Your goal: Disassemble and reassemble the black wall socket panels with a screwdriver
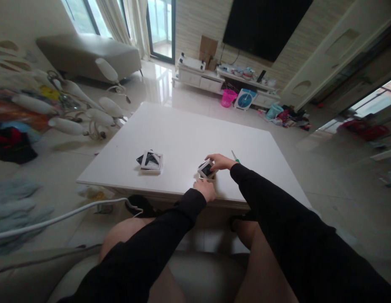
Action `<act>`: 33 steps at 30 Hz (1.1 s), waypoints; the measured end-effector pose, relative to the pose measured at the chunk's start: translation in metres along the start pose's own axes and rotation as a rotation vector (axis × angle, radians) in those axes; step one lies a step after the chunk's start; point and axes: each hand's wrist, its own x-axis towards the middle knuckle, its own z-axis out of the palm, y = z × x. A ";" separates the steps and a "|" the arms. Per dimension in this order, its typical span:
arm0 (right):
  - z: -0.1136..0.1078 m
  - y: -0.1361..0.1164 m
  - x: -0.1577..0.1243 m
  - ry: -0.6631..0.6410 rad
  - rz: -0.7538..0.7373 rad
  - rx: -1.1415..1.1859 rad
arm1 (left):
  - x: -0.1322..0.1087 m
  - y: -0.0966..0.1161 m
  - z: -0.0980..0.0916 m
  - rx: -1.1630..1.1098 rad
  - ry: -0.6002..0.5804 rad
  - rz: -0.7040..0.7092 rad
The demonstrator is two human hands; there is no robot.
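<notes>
My right hand reaches over a small white-framed piece with a dark middle, its fingers and thumb closed on the piece's edges. The piece sits tilted over a small open box near the front edge of the white table. My left hand has its fingers curled against the near side of that box; its grip is partly hidden. To the left lies a second white box, with dark and white flat pieces stacked askew on it.
Scissors with green handles lie beyond my right wrist. A lamp with several white shades stands left of the table. A white cable runs at lower left. Against the far wall are a low cabinet, a pink basket and a fan.
</notes>
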 end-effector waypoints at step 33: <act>-0.028 0.038 -0.021 0.670 0.375 0.449 | 0.002 0.001 0.005 -0.056 0.074 0.008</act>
